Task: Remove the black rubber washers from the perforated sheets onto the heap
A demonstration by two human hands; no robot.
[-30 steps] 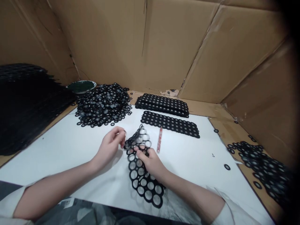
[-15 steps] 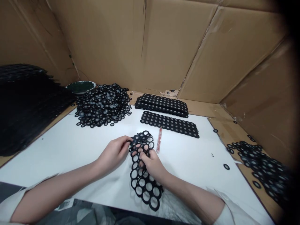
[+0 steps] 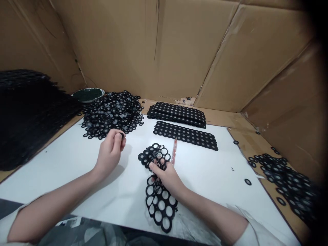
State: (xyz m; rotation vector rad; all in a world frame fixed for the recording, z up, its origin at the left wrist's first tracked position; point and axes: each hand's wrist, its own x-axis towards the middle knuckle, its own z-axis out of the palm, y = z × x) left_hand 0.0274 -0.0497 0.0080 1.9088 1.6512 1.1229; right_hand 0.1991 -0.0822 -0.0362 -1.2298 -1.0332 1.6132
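Since the earlier frame, the left hand (image 3: 110,152) has swung off the black ring sheet (image 3: 160,198) towards ten o'clock. By the head view, its grip pinches a small black piece (image 3: 121,135), with the loose-ring pile (image 3: 111,112) beyond at twelve. The right hand (image 3: 167,176) has its grip clenched on the sheet's middle above the white table (image 3: 210,184), one part bunched at eleven o'clock, another draping to six. At one lies a flat sheet (image 3: 186,135).

Desk (image 3: 205,177): smooth, low-gloss top. Walls (image 3: 194,44), beyond far edge: matt cardboard. Rings (image 3: 112,114), near far left corner: rubber-like, semi-gloss. Lattice (image 3: 163,200), at near edge: rubber-like, matt. Stick (image 3: 174,150): clear, glossy plastic. Sleeves (image 3: 246,230): matt cloth.
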